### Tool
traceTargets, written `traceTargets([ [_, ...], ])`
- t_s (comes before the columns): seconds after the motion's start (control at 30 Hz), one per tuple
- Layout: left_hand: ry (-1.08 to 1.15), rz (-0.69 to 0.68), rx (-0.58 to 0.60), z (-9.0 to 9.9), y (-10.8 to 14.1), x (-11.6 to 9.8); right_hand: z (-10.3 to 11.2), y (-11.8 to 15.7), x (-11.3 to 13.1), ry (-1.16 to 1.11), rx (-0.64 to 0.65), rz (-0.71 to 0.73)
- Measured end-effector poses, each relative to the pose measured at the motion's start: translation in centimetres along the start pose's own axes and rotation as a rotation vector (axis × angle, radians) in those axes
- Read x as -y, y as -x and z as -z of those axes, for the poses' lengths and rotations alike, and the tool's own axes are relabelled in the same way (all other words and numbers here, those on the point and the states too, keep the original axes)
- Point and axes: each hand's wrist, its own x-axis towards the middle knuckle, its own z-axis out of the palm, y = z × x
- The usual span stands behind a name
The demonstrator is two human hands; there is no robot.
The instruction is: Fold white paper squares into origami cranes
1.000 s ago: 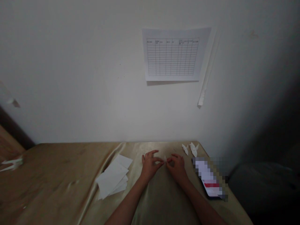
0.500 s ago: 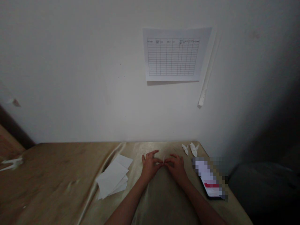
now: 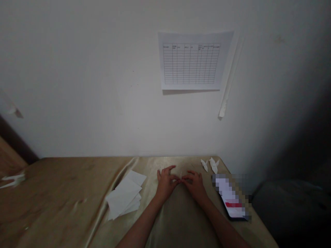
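Near the table's back edge, my left hand [image 3: 166,181] and my right hand [image 3: 194,183] meet at the fingertips. Each pinches with thumb and index finger on a small, thin whitish piece [image 3: 181,175], mostly hidden by the fingers; it looks like folded paper. The other fingers of my left hand are raised and spread. Beyond my right hand, two small folded white paper figures [image 3: 204,165] [image 3: 213,166] lie side by side. Left of my left hand is a loose fanned pile of white paper sheets [image 3: 125,194].
A phone [image 3: 234,203] with a lit, partly blurred screen lies at the right edge of the cloth-covered table [image 3: 62,199]. A printed table sheet [image 3: 191,62] hangs on the wall behind. White scraps [image 3: 14,179] lie at the far left.
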Motion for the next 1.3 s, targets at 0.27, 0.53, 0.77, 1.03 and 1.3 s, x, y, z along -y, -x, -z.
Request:
traceTargets([
  [0.27,-0.012,-0.011,-0.005,-0.28,-0.04,0.13,-0.26,0.29,0.37,0.042,-0.041,0.03],
  [0.53,0.003,0.027,0.002,-0.3,-0.01,-0.26,-0.59,0.61,0.25,0.095,-0.037,0.094],
  [0.77,0.021,0.042,0.002,-0.54,-0.14,-0.32,-0.78,0.63,0.37,0.142,-0.02,0.14],
  [1.03,0.03,0.038,-0.045,-0.39,0.12,-0.57,-0.75,0.5,-0.05,0.17,-0.011,0.119],
  [1.3,0.052,0.081,-0.008,-0.23,-0.43,-0.43,-0.74,0.58,-0.09,0.173,-0.028,0.165],
])
